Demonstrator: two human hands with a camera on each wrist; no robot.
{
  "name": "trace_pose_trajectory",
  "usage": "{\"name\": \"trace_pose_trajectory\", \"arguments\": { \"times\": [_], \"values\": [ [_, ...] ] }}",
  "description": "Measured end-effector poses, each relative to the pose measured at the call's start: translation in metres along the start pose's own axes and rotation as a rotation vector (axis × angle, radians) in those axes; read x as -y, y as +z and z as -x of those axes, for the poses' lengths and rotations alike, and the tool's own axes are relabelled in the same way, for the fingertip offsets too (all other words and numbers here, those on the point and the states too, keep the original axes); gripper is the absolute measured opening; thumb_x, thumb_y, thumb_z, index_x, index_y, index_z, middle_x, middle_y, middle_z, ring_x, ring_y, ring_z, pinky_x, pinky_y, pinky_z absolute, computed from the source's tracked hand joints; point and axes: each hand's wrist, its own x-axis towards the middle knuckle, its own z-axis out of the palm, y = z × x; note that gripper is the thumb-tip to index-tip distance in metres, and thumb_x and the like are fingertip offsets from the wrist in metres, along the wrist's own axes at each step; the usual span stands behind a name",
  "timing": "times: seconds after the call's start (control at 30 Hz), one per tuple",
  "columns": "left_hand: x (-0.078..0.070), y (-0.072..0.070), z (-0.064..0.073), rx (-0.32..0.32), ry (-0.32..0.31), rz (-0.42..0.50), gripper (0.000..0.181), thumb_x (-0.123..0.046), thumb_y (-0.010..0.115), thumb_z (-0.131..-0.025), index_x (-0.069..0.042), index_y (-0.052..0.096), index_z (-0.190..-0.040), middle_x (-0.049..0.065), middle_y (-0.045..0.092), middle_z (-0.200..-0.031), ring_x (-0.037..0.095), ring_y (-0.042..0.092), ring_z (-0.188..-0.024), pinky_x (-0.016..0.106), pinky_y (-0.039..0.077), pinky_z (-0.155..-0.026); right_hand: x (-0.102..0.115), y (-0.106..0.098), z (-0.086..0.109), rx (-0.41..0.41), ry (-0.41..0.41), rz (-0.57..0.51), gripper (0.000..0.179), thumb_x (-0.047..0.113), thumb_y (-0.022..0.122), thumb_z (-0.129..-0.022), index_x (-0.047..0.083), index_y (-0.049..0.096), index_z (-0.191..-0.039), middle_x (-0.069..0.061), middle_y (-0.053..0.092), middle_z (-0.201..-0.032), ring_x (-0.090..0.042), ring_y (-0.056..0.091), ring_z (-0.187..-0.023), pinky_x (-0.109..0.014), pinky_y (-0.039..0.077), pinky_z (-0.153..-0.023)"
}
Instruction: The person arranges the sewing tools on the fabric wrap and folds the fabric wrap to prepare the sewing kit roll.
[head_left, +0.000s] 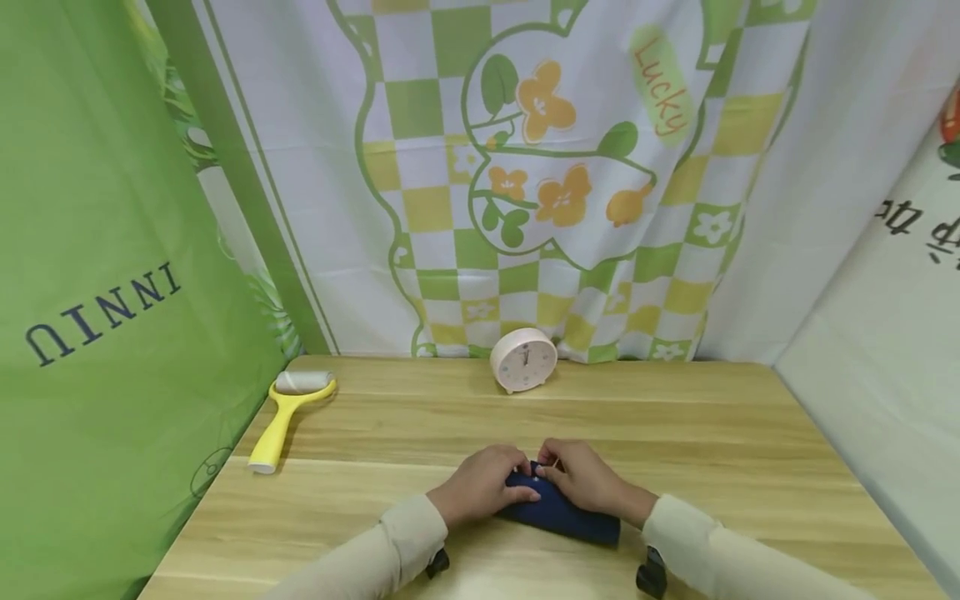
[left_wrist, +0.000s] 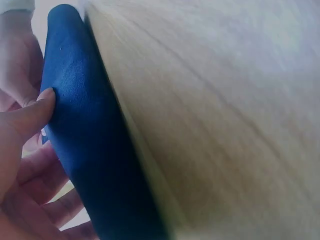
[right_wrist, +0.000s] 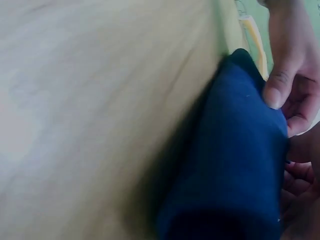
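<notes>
A dark blue cloth roll (head_left: 566, 512), long and smooth, lies slantwise on the table in front of me. My left hand (head_left: 482, 482) holds its left part, thumb on the near face and fingers over the far edge. At the roll's upper edge my right hand (head_left: 588, 477) has its thumb and forefinger pinched together, with a thin pale strand and small white spots beside the fingertips. What exactly those fingertips grip is partly hidden. In the left wrist view the left thumb presses the blue cloth (left_wrist: 90, 115). The right wrist view shows the roll's open end (right_wrist: 210, 225).
A pink round clock (head_left: 525, 361) stands at the table's back edge. The yellow-handled lint roller (head_left: 281, 421) lies at the back left. Beneath everything is the wood-grain table (head_left: 712, 450), with a patterned curtain (head_left: 525, 275) behind and hanging cloths at both sides.
</notes>
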Motion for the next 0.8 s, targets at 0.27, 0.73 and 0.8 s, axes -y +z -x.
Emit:
{"name": "trace_pose_trajectory", "arguments": {
  "times": [0.27,0.73,0.8],
  "values": [
    [0.005,0.009,-0.006,-0.018,-0.039,0.118,0.027,-0.041,0.080,-0.084,-0.016,0.074,-0.089,-0.008,0.073,-0.084,-0.003,0.059,-0.072,0.013,0.048,-0.069,-0.006,-0.003,0.006,0.116,-0.073,0.025,0.011,0.025,0.064,-0.098,0.016,0.063,-0.092,0.008,0.066,-0.079,0.004,0.050,-0.064,-0.017,0.044,-0.058],
    [0.014,0.004,-0.006,0.047,0.009,0.179,0.023,-0.030,0.078,-0.088,-0.010,0.080,-0.099,0.000,0.078,-0.098,0.005,0.069,-0.093,0.017,0.053,-0.083,-0.008,-0.008,-0.008,0.199,-0.080,-0.003,0.011,0.022,0.071,-0.093,0.012,0.074,-0.089,0.006,0.070,-0.077,0.005,0.052,-0.065,-0.017,0.045,-0.061],
    [0.015,0.004,-0.007,0.044,0.015,0.181,0.022,-0.030,0.077,-0.089,-0.011,0.080,-0.099,0.000,0.078,-0.098,0.006,0.070,-0.093,0.018,0.053,-0.083,-0.006,-0.009,-0.007,0.179,-0.091,0.038,0.010,0.021,0.071,-0.094,0.014,0.075,-0.089,0.007,0.071,-0.077,0.005,0.053,-0.065,-0.017,0.046,-0.061]
  ]
}}
